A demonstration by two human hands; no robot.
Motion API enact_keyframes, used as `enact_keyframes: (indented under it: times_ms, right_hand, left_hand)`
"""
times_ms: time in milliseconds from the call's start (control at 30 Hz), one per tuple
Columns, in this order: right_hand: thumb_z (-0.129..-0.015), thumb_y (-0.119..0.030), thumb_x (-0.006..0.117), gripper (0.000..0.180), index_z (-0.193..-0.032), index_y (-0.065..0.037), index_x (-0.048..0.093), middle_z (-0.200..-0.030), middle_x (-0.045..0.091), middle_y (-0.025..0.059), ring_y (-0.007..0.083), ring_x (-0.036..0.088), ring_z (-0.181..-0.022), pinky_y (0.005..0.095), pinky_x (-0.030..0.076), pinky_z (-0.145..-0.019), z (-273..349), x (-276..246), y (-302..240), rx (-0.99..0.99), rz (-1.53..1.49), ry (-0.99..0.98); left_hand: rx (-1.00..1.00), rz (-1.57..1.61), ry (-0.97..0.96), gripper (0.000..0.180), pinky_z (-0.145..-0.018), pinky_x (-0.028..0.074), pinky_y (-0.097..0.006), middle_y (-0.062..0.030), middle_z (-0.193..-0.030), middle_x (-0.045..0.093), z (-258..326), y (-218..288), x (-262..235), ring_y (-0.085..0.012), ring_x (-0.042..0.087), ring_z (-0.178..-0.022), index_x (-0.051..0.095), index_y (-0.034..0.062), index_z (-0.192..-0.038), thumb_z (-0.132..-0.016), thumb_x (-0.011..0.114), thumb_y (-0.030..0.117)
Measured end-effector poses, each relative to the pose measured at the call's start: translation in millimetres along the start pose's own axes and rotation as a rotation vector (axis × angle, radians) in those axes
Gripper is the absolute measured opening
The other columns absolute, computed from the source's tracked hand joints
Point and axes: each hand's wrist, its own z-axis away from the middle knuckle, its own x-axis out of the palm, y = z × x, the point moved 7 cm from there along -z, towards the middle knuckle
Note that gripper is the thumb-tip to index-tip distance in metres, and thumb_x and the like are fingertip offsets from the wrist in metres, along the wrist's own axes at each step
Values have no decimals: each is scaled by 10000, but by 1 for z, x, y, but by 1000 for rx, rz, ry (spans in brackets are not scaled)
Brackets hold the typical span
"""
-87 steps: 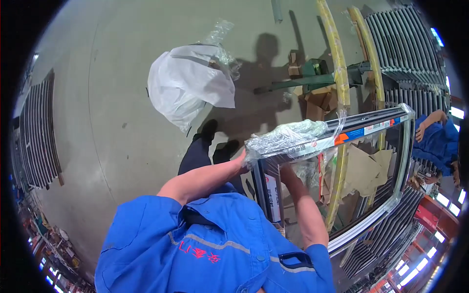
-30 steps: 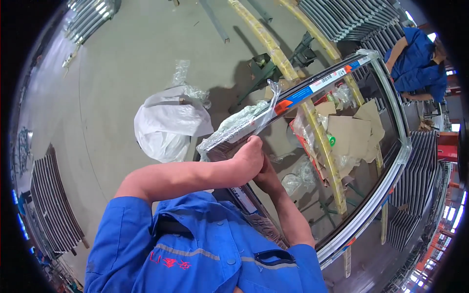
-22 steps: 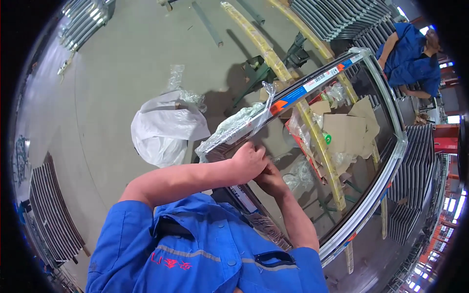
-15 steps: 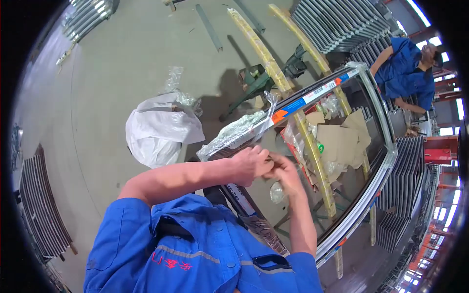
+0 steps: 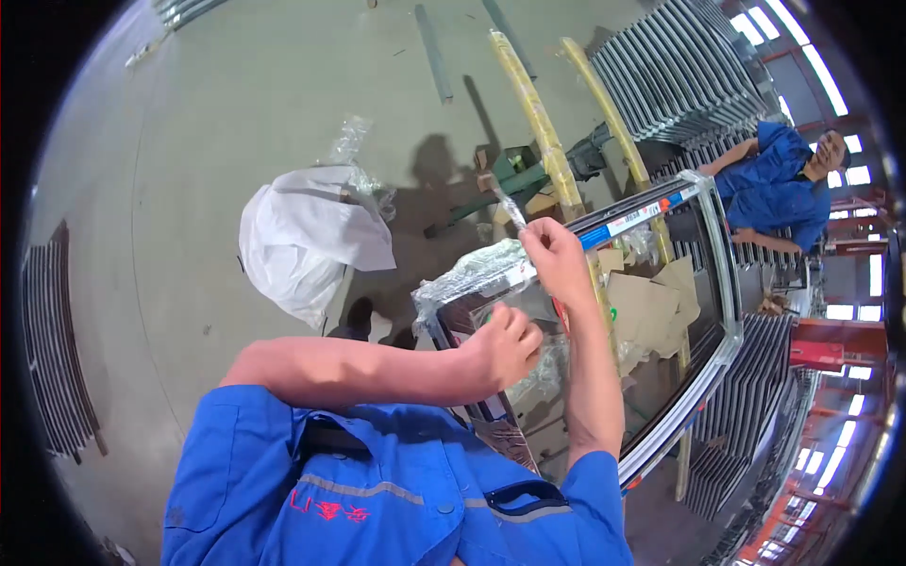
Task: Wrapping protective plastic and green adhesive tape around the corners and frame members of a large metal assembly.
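A glazed metal window frame [image 5: 703, 330] lay across yellow-wrapped rails [image 5: 533, 113], its near corner covered in clear plastic wrap [image 5: 467, 275]. The right hand [image 5: 557, 259] pinched a strip of that wrap, lifted; the left hand [image 5: 505, 344] was curled shut against the wrapped corner. A white sack [image 5: 302, 236] sat on the floor, contents hidden.

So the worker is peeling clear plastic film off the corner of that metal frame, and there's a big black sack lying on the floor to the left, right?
Not quite: the sack on the floor is white, not black, as the head view shows. The rest holds: the right hand pulls a strip of clear plastic film up from the corner of the metal frame, with the left hand just below it.
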Motion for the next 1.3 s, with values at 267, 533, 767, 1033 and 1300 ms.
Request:
enact_keyframes:
  times_ms: [267,533,767,1033,1300]
  right_hand:
    - [-897,-97,641,123,-923,21,614,-705,617,104,114,574,-657,300,478,-603,19,123,-136,-315,-77,-623]
    - [-799,-170,620,174,-849,-9,666,-746,654,201,377,649,-720,427,519,-669,27,254,-93,-158,379,-1304]
    - [-834,-184,647,238,-978,5,650,-846,691,171,316,644,-725,388,522,-702,-4,208,-111,-392,205,-823]
    - [-900,-116,651,214,-1066,19,644,-802,637,45,84,582,-753,253,482,-668,-22,81,-89,-65,-53,-404]
    - [-932,-103,628,207,-1108,7,623,-849,590,-10,66,529,-725,225,433,-647,35,-15,5,148,-234,7]
  left_hand:
    - [-186,137,224,189,-828,457,-475,-73,-949,578,41,-7,-6,-299,545,-966,700,75,-830,-745,635,231]
    - [-320,366,82,423,-894,466,-466,-161,-1130,560,66,-40,1,-372,530,-1076,657,73,-1081,-678,698,195]
    - [-321,218,213,366,-976,404,-544,-206,-1118,569,61,-45,-8,-388,535,-1104,633,79,-1100,-750,628,189]
    - [7,128,-138,337,-1029,362,-529,-147,-1033,617,16,-72,-28,-343,570,-1070,592,141,-1129,-804,584,230]
    - [-351,536,-433,813,-962,441,-413,-129,-1155,569,126,-185,38,-323,561,-1115,519,87,-1292,-565,813,302]
